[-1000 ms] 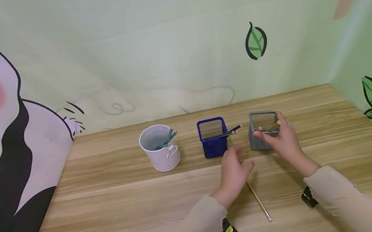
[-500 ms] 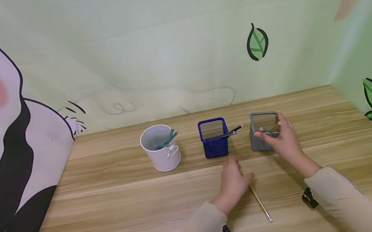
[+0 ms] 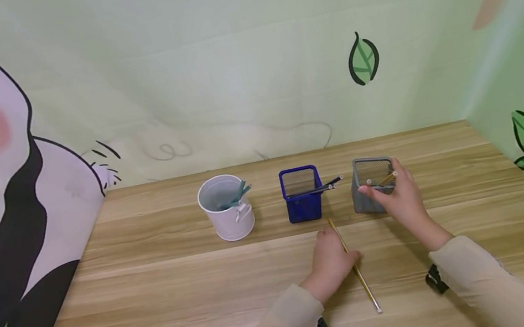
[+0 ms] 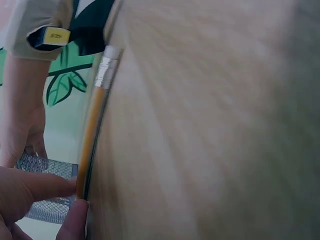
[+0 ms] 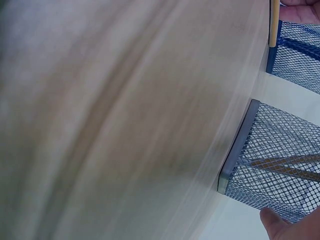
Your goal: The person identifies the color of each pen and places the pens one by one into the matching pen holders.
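A yellow pencil (image 3: 366, 288) with a white eraser end lies slanted on the wooden table. My left hand (image 3: 330, 261) is over its middle, thumb and fingers pinching it; in the left wrist view two fingertips (image 4: 75, 212) meet at the pencil (image 4: 90, 135). My right hand (image 3: 405, 202) grips a grey mesh pencil holder (image 3: 365, 202), thumb at its near left side and fingers at its right rim. Pencils inside that holder show through the mesh (image 5: 272, 140) in the right wrist view.
Left of the grey holder stands a blue mesh pencil holder (image 3: 304, 210) with several dark pencils leaning out to the right. Farther left is a white bucket (image 3: 233, 226) holding teal pencils (image 3: 240, 192). A printed cloth wall (image 3: 249, 76) rises behind the wooden table (image 3: 160, 300).
My left hand has come down and back from beside the blue holder onto the pencil, whose far end now shows. The right hand stays on the grey holder.
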### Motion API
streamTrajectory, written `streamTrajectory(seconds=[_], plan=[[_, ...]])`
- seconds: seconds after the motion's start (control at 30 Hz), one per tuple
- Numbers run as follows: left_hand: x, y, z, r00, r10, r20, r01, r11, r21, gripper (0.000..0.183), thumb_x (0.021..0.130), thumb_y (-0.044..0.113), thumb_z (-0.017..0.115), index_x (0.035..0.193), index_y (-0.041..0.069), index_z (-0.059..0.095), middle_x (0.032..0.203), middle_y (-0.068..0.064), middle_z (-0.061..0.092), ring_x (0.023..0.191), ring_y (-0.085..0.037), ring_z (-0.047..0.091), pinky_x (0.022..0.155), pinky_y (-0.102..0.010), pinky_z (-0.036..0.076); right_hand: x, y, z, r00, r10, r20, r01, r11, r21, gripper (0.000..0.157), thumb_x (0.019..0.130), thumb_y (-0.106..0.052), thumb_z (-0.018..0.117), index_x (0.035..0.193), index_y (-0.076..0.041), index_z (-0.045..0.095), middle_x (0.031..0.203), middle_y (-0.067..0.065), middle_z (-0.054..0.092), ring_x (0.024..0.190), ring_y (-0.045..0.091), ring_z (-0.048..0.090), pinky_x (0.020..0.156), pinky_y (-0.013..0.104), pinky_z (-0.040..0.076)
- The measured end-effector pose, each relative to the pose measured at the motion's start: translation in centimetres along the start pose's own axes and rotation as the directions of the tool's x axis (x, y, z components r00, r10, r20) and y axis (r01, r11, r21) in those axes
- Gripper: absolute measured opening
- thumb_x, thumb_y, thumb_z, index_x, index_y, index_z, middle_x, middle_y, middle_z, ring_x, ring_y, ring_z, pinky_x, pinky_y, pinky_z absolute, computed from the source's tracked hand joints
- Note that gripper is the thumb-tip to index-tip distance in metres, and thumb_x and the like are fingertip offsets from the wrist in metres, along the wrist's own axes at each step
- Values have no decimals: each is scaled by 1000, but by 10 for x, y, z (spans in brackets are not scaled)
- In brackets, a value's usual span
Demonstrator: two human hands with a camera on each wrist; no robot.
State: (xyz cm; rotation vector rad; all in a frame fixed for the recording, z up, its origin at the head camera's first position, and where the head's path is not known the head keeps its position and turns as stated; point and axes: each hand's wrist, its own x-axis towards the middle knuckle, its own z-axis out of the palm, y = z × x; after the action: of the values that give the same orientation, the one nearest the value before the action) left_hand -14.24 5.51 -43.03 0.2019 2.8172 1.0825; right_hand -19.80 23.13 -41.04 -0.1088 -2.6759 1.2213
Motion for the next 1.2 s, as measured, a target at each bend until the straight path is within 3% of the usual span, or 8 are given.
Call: streamTrajectory(seconds=[0.13,0.43,0.77,1.2], plan=[[2,1,2,1000,1,6,-1,998,67,59,68,13,80,112,-14,50,94,-19,56,74,-23,58,69,-31,55,0,1,1,1000,-14,-11,14,1000,6,106,80,-44,73,148,8,11,145,38,25,132,52,29,106,63,30],[0,2,0,1000,8,4,-8,996,86,46,64,4,72,103,-10,51,88,-17,56,68,-23,57,62,-30,53,2,3,3,999,-29,-27,29,1000,0,105,80,-44,73,147,9,13,142,38,30,129,52,33,105,63,32],[-2,6,2,1000,11,10,-13,985,171,49,62,5,73,104,-9,52,87,-15,53,67,-23,57,62,-28,53,1,3,2,999,-31,-26,31,999,6,103,80,-42,74,147,9,16,142,37,30,131,50,32,105,62,31],[-3,7,-2,998,-54,31,51,995,87,49,64,4,75,103,-8,49,88,-15,51,68,-24,56,59,-30,52,2,5,5,994,-94,-60,95,995,18,92,81,-37,75,144,7,25,129,35,43,120,48,41,97,63,37]])
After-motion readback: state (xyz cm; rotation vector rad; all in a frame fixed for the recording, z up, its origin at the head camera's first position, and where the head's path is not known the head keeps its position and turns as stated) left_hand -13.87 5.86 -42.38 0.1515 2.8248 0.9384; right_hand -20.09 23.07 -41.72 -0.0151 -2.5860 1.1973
